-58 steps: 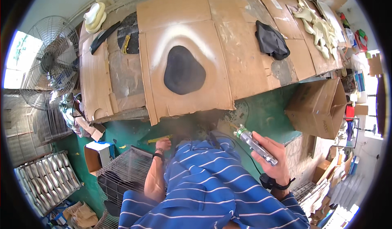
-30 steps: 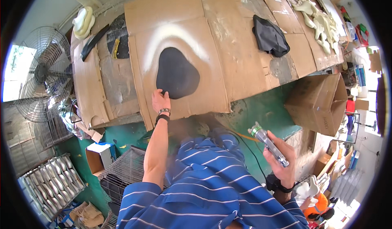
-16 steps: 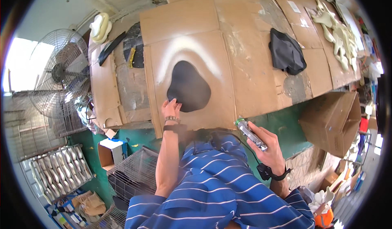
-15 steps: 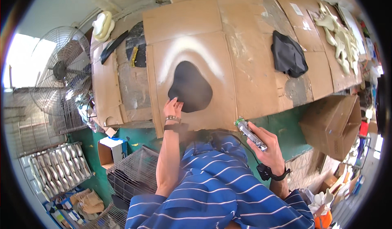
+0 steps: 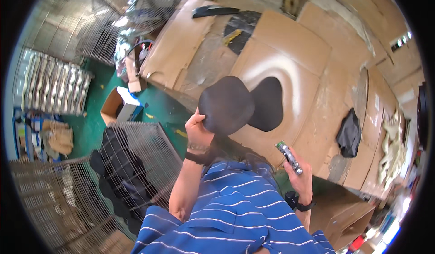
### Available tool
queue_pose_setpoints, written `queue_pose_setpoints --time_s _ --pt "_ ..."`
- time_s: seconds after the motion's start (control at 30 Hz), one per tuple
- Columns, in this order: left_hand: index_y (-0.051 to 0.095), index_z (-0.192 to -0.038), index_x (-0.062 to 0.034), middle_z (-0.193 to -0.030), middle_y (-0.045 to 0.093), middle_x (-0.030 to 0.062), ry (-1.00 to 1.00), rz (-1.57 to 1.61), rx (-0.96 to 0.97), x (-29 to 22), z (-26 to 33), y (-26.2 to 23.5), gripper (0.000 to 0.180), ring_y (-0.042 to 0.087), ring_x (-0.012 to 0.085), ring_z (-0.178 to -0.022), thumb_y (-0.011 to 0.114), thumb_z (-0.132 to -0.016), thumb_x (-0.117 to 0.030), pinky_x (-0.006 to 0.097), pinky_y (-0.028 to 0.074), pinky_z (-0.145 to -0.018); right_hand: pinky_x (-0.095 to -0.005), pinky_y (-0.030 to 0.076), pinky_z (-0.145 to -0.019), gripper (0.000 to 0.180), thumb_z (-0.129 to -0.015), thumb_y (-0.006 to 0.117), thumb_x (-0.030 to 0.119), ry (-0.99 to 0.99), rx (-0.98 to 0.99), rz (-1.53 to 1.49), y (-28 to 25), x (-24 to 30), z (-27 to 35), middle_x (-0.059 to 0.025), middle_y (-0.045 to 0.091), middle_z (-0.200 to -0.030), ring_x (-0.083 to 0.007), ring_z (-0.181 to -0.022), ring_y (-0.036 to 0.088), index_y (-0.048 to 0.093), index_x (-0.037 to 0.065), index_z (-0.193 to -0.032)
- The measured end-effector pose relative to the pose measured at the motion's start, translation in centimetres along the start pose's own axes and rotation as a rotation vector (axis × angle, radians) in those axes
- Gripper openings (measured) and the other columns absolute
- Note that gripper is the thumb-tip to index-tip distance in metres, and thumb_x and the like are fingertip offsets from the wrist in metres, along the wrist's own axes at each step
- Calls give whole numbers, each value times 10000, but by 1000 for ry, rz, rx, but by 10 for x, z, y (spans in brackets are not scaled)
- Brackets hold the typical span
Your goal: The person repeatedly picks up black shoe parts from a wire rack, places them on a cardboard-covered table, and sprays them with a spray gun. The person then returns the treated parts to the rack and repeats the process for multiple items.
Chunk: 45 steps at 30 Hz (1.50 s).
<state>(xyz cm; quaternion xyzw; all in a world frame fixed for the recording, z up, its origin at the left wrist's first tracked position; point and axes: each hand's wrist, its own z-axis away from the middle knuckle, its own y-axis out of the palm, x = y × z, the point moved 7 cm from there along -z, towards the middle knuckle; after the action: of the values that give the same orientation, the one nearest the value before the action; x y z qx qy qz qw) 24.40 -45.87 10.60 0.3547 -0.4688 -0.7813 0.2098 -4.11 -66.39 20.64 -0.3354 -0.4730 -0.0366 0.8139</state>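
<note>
My left hand (image 5: 199,129) pinches the edge of a thin, dark, rounded sheet piece (image 5: 227,105), raised in front of the table edge. Partly behind it, a second black rounded piece (image 5: 269,105) lies on the cardboard, inside a curved band of white overspray (image 5: 294,75). In my right hand (image 5: 299,174), fingers wrap around a silver spray gun (image 5: 289,158) with a green tip, which points toward the table. The far side of its body is hidden by the hand.
Flattened cardboard (image 5: 290,36) covers the table. A crumpled black sheet (image 5: 349,134) lies to the right, beyond it pale curved parts (image 5: 390,147). On the left stand a wire cage (image 5: 149,147), a small open box (image 5: 118,105) and a rack of shiny pieces (image 5: 53,84). A cardboard box (image 5: 335,213) sits at lower right.
My left hand has lifted a dark piece off the cardboard and brought it left, showing another underneath. My view has turned to the left. The right hand still grips the spray gun.
</note>
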Motion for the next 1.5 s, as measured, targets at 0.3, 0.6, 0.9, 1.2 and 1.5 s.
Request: queue_pose_setpoints --time_s 0.3,0.6,0.9,1.2,1.5 --pt "563 -1282 7 -1251 637 164 362 141 -195 -107 88 -69 521 605 336 -1169 473 -773 -57 490 456 -1059 -292 435 -654 295 -908 681 126 9 -15 66 31 -20 -41 11 569 -822 -97 -740 495 650 -5 -1171" --pt "559 -1322 -39 -1229 632 116 803 329 -427 -204 208 -159 551 615 307 -1121 487 -776 -31 467 509 -985 -307 408 -603 197 -882 636 28 -134 305 221 125 37 -48 -22 540 -763 -123 -682 465 641 -24 -1072" --pt "575 -1289 -39 -1218 645 121 1259 291 -602 -304 359 -244 520 620 313 -1131 487 -777 -50 489 495 -1003 -310 404 -598 162 -878 675 109 -130 531 286 201 98 -53 -14 583 -740 -123 -652 493 641 -5 -988" --pt "608 -1182 -26 -1138 623 132 1379 675 -1480 -231 495 -445 452 634 324 -957 548 -738 -75 533 570 -848 -293 403 -574 154 -871 639 113 -263 600 351 245 120 -47 -13 575 -716 -115 -625 505 652 -3 -972" --pt "412 -1421 -116 -1357 435 206 632 -590 -2566 -210 493 -442 780 532 397 -1198 789 -741 -57 530 515 -953 -265 437 -643 425 -868 611 23 -147 565 315 234 107 -35 -16 583 -851 -102 -726 520 633 -17 -1291"
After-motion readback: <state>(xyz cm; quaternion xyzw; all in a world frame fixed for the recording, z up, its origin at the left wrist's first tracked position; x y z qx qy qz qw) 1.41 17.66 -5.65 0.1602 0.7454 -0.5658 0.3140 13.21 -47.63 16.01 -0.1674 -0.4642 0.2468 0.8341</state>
